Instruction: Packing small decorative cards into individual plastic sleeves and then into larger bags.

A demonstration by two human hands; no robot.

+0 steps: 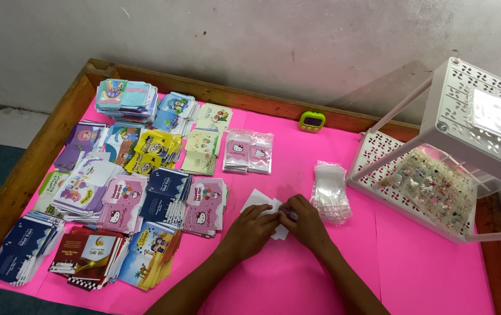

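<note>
My left hand (pixel 251 228) and my right hand (pixel 304 223) meet over the pink table cover (pixel 297 274), fingertips together on a small white envelope (pixel 260 200) lying flat. A tiny object is pinched between the fingers of both hands; I cannot tell what it is. Just right of my right hand lies a stack of clear plastic sleeves (pixel 330 189).
Many piles of small printed envelopes (pixel 123 198) cover the left half of the table. A green timer (pixel 311 121) sits at the back rim. A white perforated rack (pixel 437 169) holding a tray of small charms stands at the right. A wooden frame (pixel 26 175) borders the table.
</note>
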